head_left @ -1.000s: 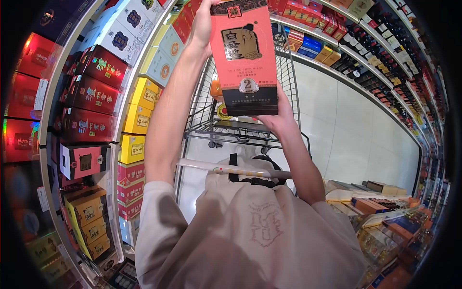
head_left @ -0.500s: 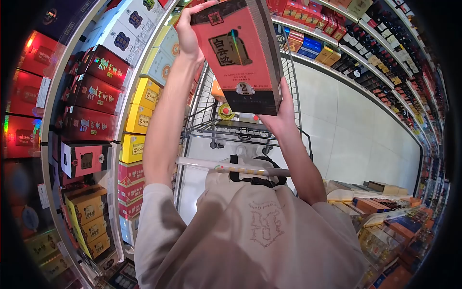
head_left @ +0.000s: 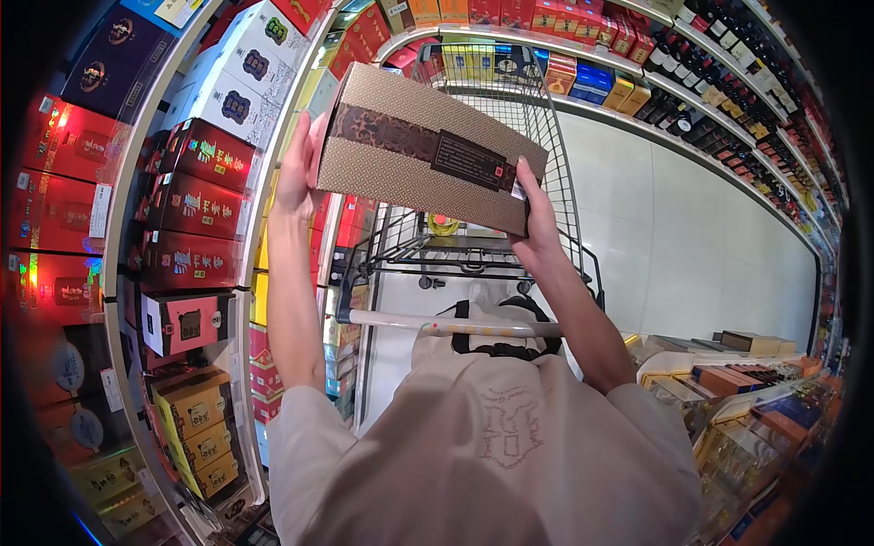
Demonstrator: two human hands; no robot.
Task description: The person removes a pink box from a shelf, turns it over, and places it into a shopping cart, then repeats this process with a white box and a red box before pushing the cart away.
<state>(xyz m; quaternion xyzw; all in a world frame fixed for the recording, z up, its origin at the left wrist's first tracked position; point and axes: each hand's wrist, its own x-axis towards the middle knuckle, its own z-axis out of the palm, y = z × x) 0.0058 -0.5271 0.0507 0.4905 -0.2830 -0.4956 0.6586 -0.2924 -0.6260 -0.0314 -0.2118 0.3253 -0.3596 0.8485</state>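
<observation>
Now gripping the box (head_left: 414,150) with left hand (head_left: 296,173) and right hand (head_left: 537,214), turned from pink front, exposing text panel (head_left: 469,160) beside right thumb (head_left: 523,167).

Two hands (head_left: 296,177) (head_left: 539,218) — one held box (head_left: 401,136)

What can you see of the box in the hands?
The box is oblong and looks like stiff card: patterned gold-brown side, dark ornate band lengthwise, dark label with illegible small print. No opening shows. It is tilted, right end lower in view, with the left hand and right hand gripping opposite ends.
</observation>
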